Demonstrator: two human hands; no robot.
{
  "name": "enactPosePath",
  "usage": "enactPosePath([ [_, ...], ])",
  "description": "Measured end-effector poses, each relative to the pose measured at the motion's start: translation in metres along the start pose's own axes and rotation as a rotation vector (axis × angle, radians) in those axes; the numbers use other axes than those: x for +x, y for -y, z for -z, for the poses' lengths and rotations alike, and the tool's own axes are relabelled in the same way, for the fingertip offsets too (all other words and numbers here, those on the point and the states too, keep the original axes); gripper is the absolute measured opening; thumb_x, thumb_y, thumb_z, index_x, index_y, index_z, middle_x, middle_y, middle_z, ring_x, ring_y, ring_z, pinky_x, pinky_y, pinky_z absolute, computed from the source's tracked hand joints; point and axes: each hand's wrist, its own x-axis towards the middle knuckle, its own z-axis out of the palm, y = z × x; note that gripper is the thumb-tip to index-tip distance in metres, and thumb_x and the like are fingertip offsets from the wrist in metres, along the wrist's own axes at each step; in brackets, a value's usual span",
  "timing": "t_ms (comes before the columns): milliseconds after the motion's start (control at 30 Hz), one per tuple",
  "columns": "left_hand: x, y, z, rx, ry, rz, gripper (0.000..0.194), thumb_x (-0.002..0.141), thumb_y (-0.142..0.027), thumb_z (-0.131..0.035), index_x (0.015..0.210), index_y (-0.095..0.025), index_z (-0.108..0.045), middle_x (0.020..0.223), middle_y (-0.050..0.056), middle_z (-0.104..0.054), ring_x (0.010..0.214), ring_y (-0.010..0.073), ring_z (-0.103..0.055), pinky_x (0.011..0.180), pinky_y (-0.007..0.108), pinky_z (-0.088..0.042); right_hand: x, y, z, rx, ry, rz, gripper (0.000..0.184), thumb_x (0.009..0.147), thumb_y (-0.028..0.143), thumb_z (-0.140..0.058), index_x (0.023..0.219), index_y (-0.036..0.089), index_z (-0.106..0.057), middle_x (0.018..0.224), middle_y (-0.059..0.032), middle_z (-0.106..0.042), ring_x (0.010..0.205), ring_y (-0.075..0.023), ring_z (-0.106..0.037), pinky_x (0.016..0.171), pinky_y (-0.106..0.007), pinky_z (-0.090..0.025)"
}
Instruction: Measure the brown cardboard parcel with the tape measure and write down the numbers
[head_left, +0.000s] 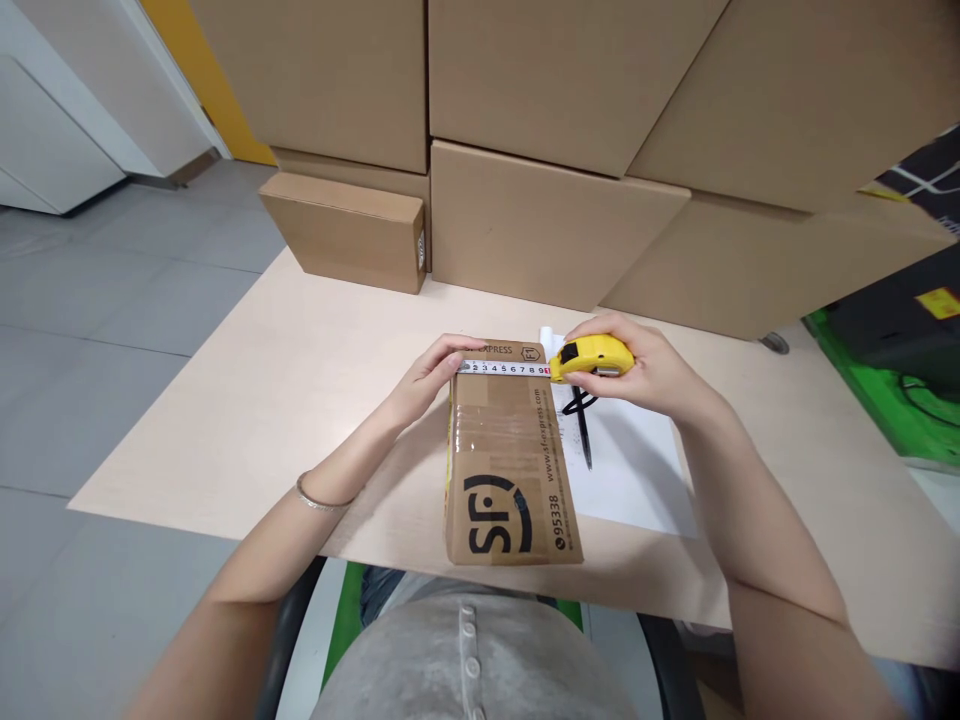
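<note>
A small brown parcel box [510, 470] with black printing lies on the light wooden table [262, 400] in front of me. A white measuring tape blade [504, 368] stretches across the box's far end. My left hand [427, 375] pinches the tape's free end at the box's far left corner. My right hand [637, 370] is closed round the yellow tape measure case [592, 357] at the box's far right corner. A black pen [583, 435] lies on a white sheet of paper [637, 470] just right of the box.
Large cardboard boxes [555, 220] are stacked along the table's far edge, with a smaller flat one [345, 230] at the left. A green object [885, 390] sits at the right. Grey floor tiles [90, 330] lie to the left.
</note>
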Motion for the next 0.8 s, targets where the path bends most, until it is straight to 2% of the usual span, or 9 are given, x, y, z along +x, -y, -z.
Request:
enactPosePath([
  [167, -0.001, -0.001, -0.001, 0.006, 0.012, -0.013, 0.037, 0.101, -0.058, -0.06, 0.12, -0.03, -0.076, 0.131, 0.007, -0.074, 0.13, 0.027, -0.065, 0.118, 0.049, -0.046, 0.011, 0.029, 0.006, -0.075, 0.005, 0.002, 0.035, 0.083, 0.045, -0.082, 0.108, 0.025, -0.068, 0.097, -0.0036, -0.076, 0.075, -0.0208, -0.069, 0.067, -0.034, -0.053],
  [233, 0.0, 0.0, -0.002, 0.003, 0.019, -0.031, 0.037, 0.102, -0.057, -0.06, 0.121, -0.029, -0.076, 0.133, 0.006, -0.074, 0.132, 0.0267, -0.064, 0.119, 0.048, -0.045, 0.021, 0.041, -0.006, -0.126, 0.058, 0.049, 0.033, 0.085, 0.045, -0.079, 0.109, 0.025, -0.067, 0.098, -0.0034, -0.077, 0.078, -0.0218, -0.071, 0.071, -0.035, -0.053],
  [333, 0.003, 0.003, -0.001, 0.041, 0.025, -0.05, 0.045, 0.098, -0.063, -0.062, 0.12, -0.026, -0.076, 0.131, 0.008, -0.075, 0.13, 0.0281, -0.066, 0.119, 0.047, -0.045, 0.037, 0.053, -0.035, -0.183, 0.113, 0.133, 0.034, 0.09, 0.045, -0.074, 0.115, 0.025, -0.065, 0.112, -0.0069, -0.078, 0.092, -0.0258, -0.073, 0.08, -0.038, -0.053],
  [433, 0.001, 0.001, 0.003, 0.126, 0.031, -0.068, 0.058, 0.1, -0.07, -0.052, 0.129, -0.024, -0.073, 0.139, 0.01, -0.072, 0.137, 0.0316, -0.061, 0.122, 0.05, -0.041, 0.045, 0.056, -0.056, -0.14, 0.074, 0.204, 0.038, 0.09, 0.047, -0.073, 0.119, 0.024, -0.064, 0.123, -0.0104, -0.076, 0.105, -0.0286, -0.073, 0.087, -0.04, -0.054],
  [500, -0.009, -0.007, 0.004, 0.238, 0.007, -0.149, 0.064, 0.103, -0.071, -0.042, 0.142, -0.027, -0.067, 0.153, 0.011, -0.063, 0.148, 0.0331, -0.051, 0.128, 0.053, -0.033, 0.044, 0.051, -0.059, -0.068, -0.009, 0.201, 0.038, 0.088, 0.051, -0.076, 0.112, 0.024, -0.064, 0.117, -0.009, -0.077, 0.102, -0.0282, -0.073, 0.088, -0.04, -0.055],
  [567, -0.028, -0.018, 0.002, 0.398, -0.06, -0.281, 0.065, 0.105, -0.069, -0.037, 0.154, -0.031, -0.056, 0.163, 0.009, -0.054, 0.156, 0.0326, -0.041, 0.132, 0.055, -0.026, 0.04, 0.038, -0.055, 0.055, -0.163, 0.101, 0.041, 0.084, 0.058, -0.079, 0.103, 0.025, -0.063, 0.102, -0.0059, -0.076, 0.092, -0.0266, -0.073, 0.082, -0.039, -0.056],
  [667, -0.068, -0.032, -0.01, 0.551, -0.148, -0.542, 0.059, 0.106, -0.062, -0.04, 0.156, -0.033, -0.052, 0.16, 0.008, -0.054, 0.152, 0.0315, -0.047, 0.129, 0.057, -0.033, 0.038, 0.009, -0.045, 0.394, -0.381, -0.143, 0.047, 0.082, 0.069, -0.074, 0.093, 0.024, -0.061, 0.087, -0.0036, -0.072, 0.081, -0.0238, -0.073, 0.07, -0.036, -0.057],
  [700, -0.081, -0.035, -0.016, 0.589, -0.14, -0.7, 0.06, 0.103, -0.063, -0.044, 0.154, -0.033, -0.055, 0.155, 0.008, -0.058, 0.146, 0.0309, -0.053, 0.126, 0.056, -0.04, 0.038, -0.001, -0.044, 0.525, -0.399, -0.219, 0.048, 0.082, 0.07, -0.073, 0.091, 0.024, -0.061, 0.084, -0.0037, -0.072, 0.079, -0.0227, -0.073, 0.066, -0.034, -0.057],
  [800, -0.11, -0.034, -0.033, 0.716, -0.061, -0.897, 0.065, 0.091, -0.074, -0.055, 0.139, -0.031, -0.065, 0.152, 0.009, -0.058, 0.143, 0.0317, -0.057, 0.124, 0.055, -0.045, 0.04, -0.026, -0.051, 0.838, -0.289, -0.427, 0.047, 0.078, 0.068, -0.074, 0.083, 0.023, -0.062, 0.078, -0.0039, -0.072, 0.069, -0.0178, -0.07, 0.052, -0.025, -0.049],
])
